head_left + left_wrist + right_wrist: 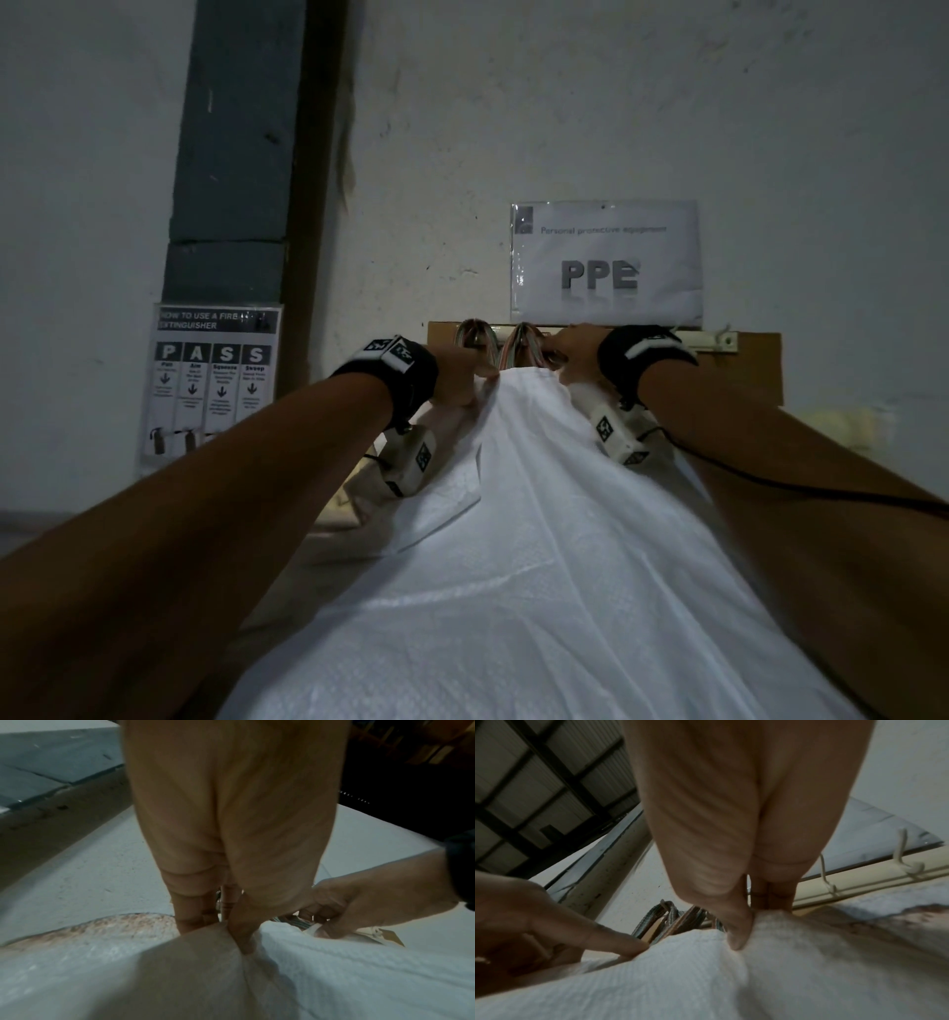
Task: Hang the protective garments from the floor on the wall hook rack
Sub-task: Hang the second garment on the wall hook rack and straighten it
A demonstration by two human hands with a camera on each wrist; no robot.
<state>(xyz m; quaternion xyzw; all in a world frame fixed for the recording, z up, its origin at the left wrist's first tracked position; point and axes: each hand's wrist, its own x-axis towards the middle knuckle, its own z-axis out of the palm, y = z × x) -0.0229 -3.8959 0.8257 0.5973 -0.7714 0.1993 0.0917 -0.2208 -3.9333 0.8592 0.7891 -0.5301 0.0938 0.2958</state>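
Two hands at the rack [714, 341], one white garment [539, 539] between them.

Item 1, garment: thin white cloth, top edge raised to the rack, the rest trailing down and toward the wearer of the camera. Held high and spread, by my reading, so its upper edge can be caught on a hook. Whether it already hangs from one cannot be told; the contact is hidden behind the fingers.

Item 2, left hand [459, 372]: at the left part of the rack, thumb and fingers pinched together on the garment's top edge, as the left wrist view shows. Not spread.

Item 3, right hand [575, 354]: just right of the left hand, against the rack, thumb and fingertips clamped on a bunched fold of the same edge. The pair hold the edge taut between them, probably to steer it onto a hook.

Item 4, rack: pale rail on a brown board, fixed to the wall. Free hooks [908, 866] stand right of the right hand.

Item 5, straps [518, 342]: striped loops already on the rack, between and just above the hands, touching the garment's top.

Item 6, PPE sign [606, 259]: directly above the rack.

Item 7, extinguisher poster [213, 380]: on the wall well left of the rack, under a grey column.

Task stage, as a judgement: hooking in progress, not confirmed done.
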